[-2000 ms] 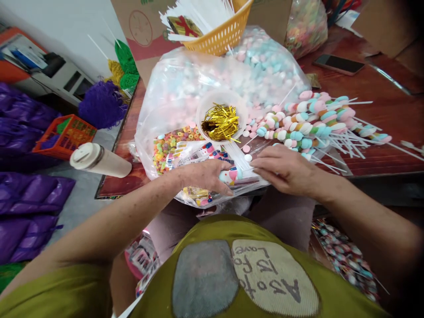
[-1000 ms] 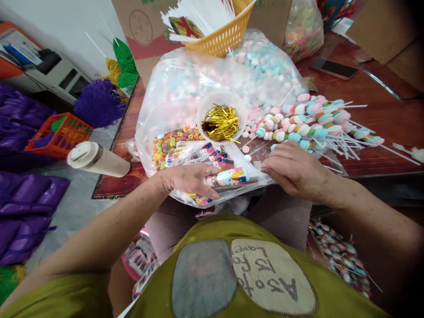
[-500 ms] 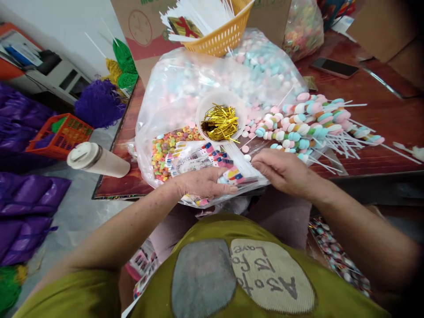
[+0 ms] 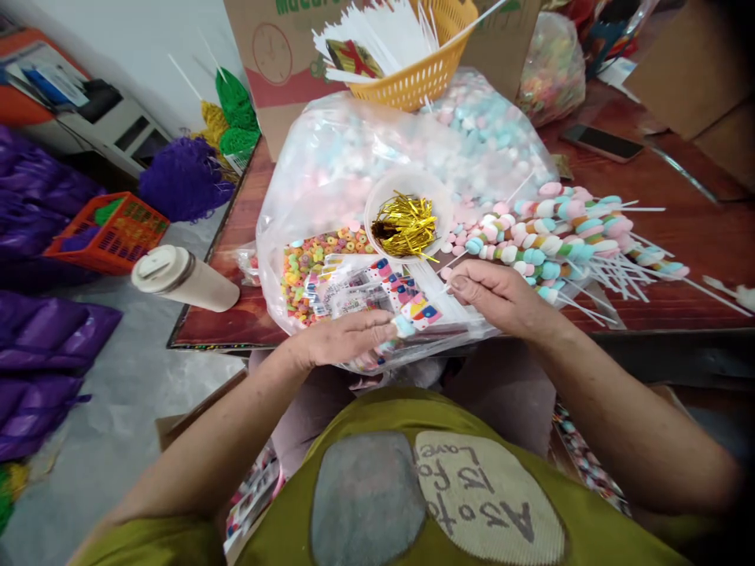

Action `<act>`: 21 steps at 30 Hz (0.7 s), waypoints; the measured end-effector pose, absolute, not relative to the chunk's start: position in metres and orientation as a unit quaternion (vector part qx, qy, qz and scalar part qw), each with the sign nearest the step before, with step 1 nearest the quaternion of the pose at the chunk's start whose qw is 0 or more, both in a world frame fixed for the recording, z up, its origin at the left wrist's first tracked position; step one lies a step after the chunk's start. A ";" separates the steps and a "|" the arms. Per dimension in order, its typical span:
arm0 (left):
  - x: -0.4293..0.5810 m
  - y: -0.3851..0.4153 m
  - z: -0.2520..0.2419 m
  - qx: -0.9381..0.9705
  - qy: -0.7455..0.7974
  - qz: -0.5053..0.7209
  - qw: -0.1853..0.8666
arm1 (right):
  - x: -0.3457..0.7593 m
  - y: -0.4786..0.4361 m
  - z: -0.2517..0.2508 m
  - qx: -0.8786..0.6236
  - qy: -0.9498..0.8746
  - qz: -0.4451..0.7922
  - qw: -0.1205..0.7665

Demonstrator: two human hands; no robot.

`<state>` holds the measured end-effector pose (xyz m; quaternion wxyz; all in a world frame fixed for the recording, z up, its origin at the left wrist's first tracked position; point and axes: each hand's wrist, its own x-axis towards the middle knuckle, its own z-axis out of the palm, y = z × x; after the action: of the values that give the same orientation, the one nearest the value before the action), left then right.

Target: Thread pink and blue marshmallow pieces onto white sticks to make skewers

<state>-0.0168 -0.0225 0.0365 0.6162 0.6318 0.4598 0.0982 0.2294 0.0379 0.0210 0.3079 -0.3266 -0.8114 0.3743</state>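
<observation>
My left hand (image 4: 345, 338) is closed around candies, with a pale blue candy (image 4: 404, 326) showing at the fingertips. The rest of what it holds is hidden by the fingers. A little to the right, my right hand (image 4: 499, 295) pinches the end of a thin white stick (image 4: 447, 288). Whether this stick runs into the candies in the left hand I cannot tell. Printed wrappers (image 4: 359, 299) lie just beyond the left hand, on ring-shaped candies (image 4: 300, 271). Past the hands, a clear bowl (image 4: 376, 200) holds gold twist ties (image 4: 406, 224). Several finished candy skewers (image 4: 548, 251) lie beside my right hand.
A large plastic bag (image 4: 330, 149) of pastel candies covers the table's middle. Behind it stand a yellow basket (image 4: 413, 88) of white sticks and a cardboard box (image 4: 265, 102). A tumbler (image 4: 200, 279) lies tilted at the left edge; a phone (image 4: 602, 143) rests at the back right.
My left hand has drawn slightly back towards me and the pale blue candy now shows at its fingertips. The right hand's fingertips now show a white stick. The whole view has shifted slightly.
</observation>
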 end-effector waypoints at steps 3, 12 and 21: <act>-0.007 -0.043 0.032 0.505 0.448 0.151 0.722 | 0.225 0.036 0.025 -0.334 -0.826 0.342 0.299; 0.027 -0.055 0.017 0.573 0.553 0.277 0.538 | 0.207 0.029 0.018 -0.377 -0.776 0.401 0.309; 0.025 -0.050 0.012 0.670 0.648 0.175 0.319 | 0.172 -0.017 -0.011 -0.409 -0.647 0.569 0.299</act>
<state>0.0251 -0.0502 0.0116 0.3190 0.6695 0.6476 0.1749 0.1718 -0.0170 -0.0113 0.2989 -0.4089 -0.6475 0.5695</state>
